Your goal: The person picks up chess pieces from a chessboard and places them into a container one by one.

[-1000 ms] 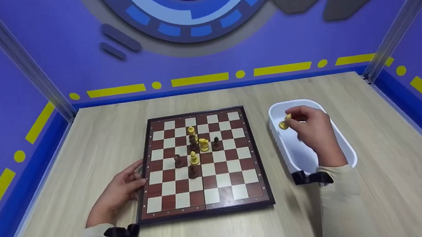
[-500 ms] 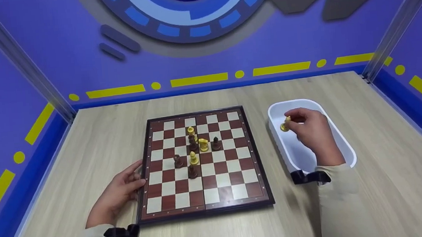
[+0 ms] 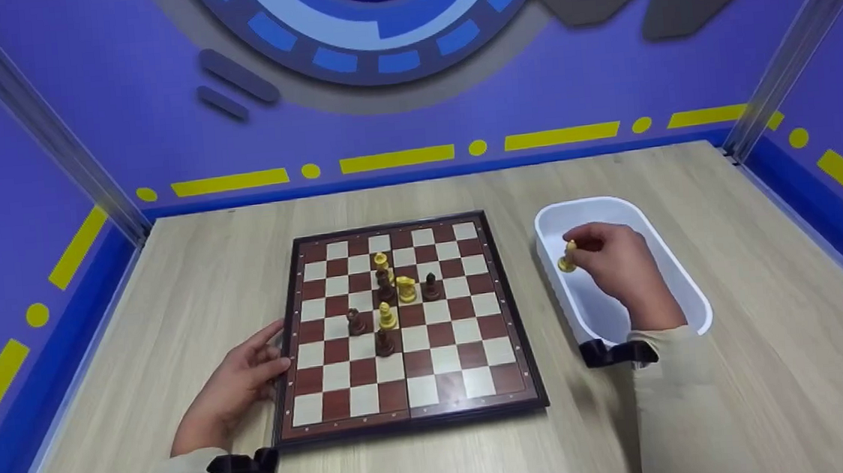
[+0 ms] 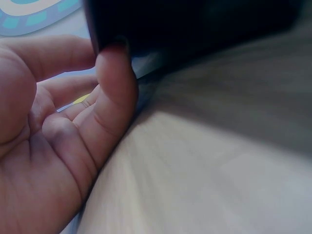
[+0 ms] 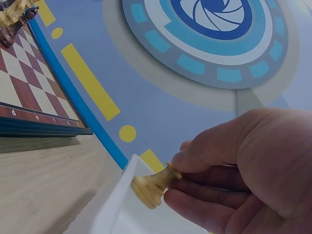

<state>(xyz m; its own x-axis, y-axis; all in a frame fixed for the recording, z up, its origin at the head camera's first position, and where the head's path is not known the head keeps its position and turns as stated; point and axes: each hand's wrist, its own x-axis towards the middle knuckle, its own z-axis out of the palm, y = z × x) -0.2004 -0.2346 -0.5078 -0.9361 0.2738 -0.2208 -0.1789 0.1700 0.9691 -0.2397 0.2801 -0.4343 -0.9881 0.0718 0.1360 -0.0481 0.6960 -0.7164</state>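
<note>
A brown-and-cream chessboard (image 3: 446, 362) lies on the table. My left hand (image 3: 234, 383) grips its left edge; in the left wrist view a bent finger (image 4: 117, 83) meets the dark edge of the board (image 4: 195, 24). Over the white tray (image 3: 689, 290), my right hand (image 3: 623, 269) pinches a yellow chess piece (image 3: 566, 261) between thumb and fingers. In the right wrist view the piece (image 5: 151, 187) tilts with its broad base outward, its top hidden by the fingers. On the board stand a yellow knight (image 3: 406, 289), a yellow piece (image 3: 387, 316) and several dark brown pieces (image 3: 431, 287).
The tray stands right of the board, a strip of wooden table (image 3: 552, 361) between them. Blue-purple panels (image 3: 413, 128) wall in the back and both sides. Black straps (image 3: 248, 465) sit at both wrists.
My right hand has moved slightly down and toward me over the tray, still pinching the yellow piece. The left hand and the pieces on the board have stayed in place.
</note>
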